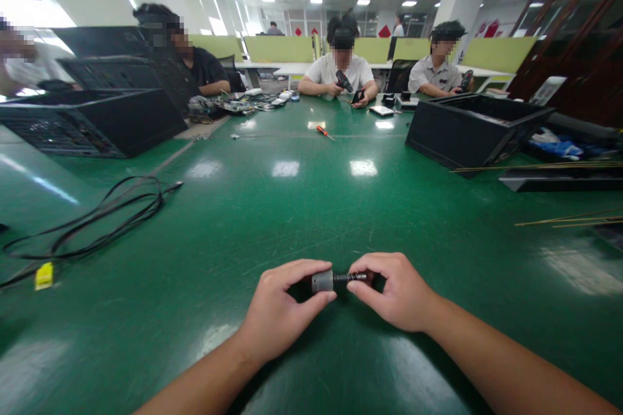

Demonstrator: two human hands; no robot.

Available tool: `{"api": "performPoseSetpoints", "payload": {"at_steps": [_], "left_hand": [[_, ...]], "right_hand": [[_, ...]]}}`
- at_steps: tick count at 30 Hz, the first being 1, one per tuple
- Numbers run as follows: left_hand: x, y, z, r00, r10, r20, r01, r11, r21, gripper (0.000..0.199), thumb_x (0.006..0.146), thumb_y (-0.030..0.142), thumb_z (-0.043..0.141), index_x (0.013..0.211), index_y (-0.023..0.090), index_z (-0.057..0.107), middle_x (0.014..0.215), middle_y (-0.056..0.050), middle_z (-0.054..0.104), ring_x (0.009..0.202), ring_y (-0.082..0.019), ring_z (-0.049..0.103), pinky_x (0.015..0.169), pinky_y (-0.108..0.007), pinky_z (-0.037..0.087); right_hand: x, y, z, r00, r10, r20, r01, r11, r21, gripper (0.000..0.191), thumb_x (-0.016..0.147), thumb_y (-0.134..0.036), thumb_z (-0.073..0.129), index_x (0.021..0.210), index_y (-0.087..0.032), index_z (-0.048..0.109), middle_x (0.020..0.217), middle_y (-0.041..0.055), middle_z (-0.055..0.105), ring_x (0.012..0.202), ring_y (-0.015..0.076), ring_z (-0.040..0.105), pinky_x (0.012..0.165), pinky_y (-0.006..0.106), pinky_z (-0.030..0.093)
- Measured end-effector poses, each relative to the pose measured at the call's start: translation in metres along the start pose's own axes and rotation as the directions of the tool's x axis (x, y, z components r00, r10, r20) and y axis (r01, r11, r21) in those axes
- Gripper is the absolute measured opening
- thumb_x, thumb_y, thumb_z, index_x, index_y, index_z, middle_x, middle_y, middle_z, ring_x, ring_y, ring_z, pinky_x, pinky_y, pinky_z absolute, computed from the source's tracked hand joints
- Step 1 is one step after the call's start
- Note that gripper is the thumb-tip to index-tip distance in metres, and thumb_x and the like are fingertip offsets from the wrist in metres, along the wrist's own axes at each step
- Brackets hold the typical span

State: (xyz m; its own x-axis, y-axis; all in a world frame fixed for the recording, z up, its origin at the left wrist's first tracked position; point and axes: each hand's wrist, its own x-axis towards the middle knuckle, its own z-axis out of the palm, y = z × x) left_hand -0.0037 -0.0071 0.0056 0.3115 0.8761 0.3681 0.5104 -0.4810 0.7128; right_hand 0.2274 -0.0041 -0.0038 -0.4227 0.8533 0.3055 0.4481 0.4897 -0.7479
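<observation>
Low in the middle of the head view, my left hand [287, 301] grips a grey metal cylinder [322, 281] between thumb and fingers. A thin dark shaft with a coiled spring [354, 277] sticks out of the cylinder's right side. The fingertips of my right hand [396, 292] are closed round the spring and the shaft's silvery end. Cylinder and shaft lie roughly level, just above the green table [272, 220].
Black computer cases stand at left [141, 123] and right [462, 133]. A black cable [111, 211] with a yellow tag lies left. An orange screwdriver [322, 131] lies farther back. Across the table, a person [363, 70] holds a power drill; other people sit nearby.
</observation>
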Motion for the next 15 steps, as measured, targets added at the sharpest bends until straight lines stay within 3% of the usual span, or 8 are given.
{"api": "performPoseSetpoints", "payload": {"at_steps": [15], "left_hand": [[0.0000, -0.0025, -0.0005, 1.000, 0.002, -0.018, -0.002, 1.000, -0.009, 0.032, 0.073, 0.020, 0.084, 0.103, 0.027, 0.077, 0.096, 0.000, 0.080, 0.088, -0.019, 0.076, 0.083, -0.028, 0.059]], "right_hand": [[0.0012, 0.0010, 0.0016, 1.000, 0.012, -0.021, -0.011, 1.000, 0.024, 0.005, 0.086, -0.022, 0.067, 0.085, -0.019, 0.072, 0.072, 0.0007, 0.068, 0.065, 0.0151, 0.062, 0.062, 0.025, 0.043]]}}
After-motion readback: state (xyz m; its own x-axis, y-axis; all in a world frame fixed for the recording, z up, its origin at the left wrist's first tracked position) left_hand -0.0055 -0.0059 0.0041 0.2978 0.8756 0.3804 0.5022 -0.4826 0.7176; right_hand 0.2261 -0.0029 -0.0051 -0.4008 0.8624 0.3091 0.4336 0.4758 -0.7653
